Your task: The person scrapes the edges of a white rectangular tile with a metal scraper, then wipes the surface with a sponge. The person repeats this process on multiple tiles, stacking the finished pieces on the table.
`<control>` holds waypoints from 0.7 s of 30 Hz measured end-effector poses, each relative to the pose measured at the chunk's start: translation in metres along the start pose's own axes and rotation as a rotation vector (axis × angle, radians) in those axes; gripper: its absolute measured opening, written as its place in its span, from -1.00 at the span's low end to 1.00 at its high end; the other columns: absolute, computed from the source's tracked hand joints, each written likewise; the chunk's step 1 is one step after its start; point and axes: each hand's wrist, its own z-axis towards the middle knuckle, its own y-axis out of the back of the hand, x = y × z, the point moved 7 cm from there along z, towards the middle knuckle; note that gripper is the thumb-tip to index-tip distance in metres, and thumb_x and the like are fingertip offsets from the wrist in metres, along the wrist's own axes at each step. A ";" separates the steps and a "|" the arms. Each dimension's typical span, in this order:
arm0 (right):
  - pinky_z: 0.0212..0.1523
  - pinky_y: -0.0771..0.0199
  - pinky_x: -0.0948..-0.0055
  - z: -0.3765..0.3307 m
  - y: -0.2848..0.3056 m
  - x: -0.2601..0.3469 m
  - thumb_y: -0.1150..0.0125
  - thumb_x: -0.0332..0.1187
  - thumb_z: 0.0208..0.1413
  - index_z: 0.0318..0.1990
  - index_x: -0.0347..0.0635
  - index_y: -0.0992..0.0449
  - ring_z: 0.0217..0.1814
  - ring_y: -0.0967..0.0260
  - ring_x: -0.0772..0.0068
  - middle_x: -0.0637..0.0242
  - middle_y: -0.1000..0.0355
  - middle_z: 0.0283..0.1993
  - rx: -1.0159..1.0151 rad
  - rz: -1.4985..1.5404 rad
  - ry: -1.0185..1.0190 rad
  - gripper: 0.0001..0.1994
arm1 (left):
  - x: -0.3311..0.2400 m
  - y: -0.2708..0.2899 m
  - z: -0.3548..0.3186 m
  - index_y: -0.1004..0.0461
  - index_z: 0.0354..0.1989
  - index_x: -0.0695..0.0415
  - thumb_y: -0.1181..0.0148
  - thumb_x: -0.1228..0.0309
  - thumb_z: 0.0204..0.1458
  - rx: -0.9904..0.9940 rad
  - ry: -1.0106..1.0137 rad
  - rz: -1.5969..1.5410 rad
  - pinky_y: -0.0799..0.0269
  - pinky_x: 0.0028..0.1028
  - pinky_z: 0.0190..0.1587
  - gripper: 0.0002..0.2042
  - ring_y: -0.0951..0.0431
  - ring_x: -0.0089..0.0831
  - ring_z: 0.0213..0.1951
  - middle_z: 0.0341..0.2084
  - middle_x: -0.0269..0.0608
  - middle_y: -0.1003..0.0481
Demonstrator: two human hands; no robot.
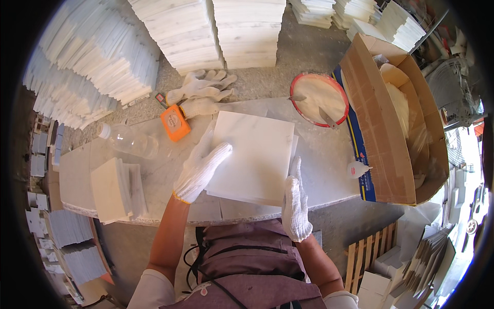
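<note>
Left hand (203, 167), gloved, is nearly flat, thumb over the top face of the white slabs (252, 154) and fingers along their left edge; right hand (296, 208) is straight too, fingers together, standing on edge against the opposite side — so the slabs sit right between the two, probably braced that way so they don't slide apart. I count at least two, since another pokes out by the right hand, but can't tell if there's more underneath. Past the left hand: one orange tape measure (175, 123), two spare gloves (200, 88) flopped together. Out to its left, one clear bottle (135, 144) and one small tile pile (109, 190), pieces hard to count. Beyond the right hand, one red-rimmed bowl (310, 75) with what look like two metal blades (327, 117), likely parked within reach — plus one nozzle bottle (356, 169) and one cardboard box (378, 123) off to the right.
</note>
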 end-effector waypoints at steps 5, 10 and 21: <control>0.26 -0.22 0.29 -0.012 0.004 -0.011 0.24 -0.39 0.40 0.36 -0.35 -0.08 0.24 -0.28 0.05 -0.09 -0.22 0.33 -0.113 -0.458 0.550 -0.56 | -0.005 -0.010 0.004 0.05 0.45 0.24 -0.18 0.19 0.18 -0.035 -0.021 0.209 -0.15 -0.45 0.30 -0.24 -0.23 -0.37 0.33 0.37 -0.02 -0.18; 0.25 -0.22 0.27 -0.010 0.000 -0.025 0.18 -0.47 0.35 0.34 -0.32 -0.13 0.22 -0.27 -0.04 -0.05 -0.26 0.29 -0.056 -0.157 0.244 -0.57 | -0.004 -0.017 0.006 0.07 0.45 0.26 -0.19 0.17 0.18 -0.008 -0.066 0.270 -0.04 -0.45 0.36 -0.22 -0.08 -0.32 0.41 0.44 -0.02 -0.01; 0.09 -0.38 0.38 -0.021 0.045 0.002 -0.05 -0.36 0.30 0.31 -0.35 -0.18 0.01 -0.35 0.41 0.17 -0.41 0.04 -0.393 0.207 0.114 -0.52 | -0.023 -0.013 -0.021 -0.12 0.39 0.22 -0.23 0.46 0.10 -0.173 -0.429 0.487 -0.11 -0.28 0.36 -0.34 -0.19 -0.10 0.36 0.35 0.05 -0.18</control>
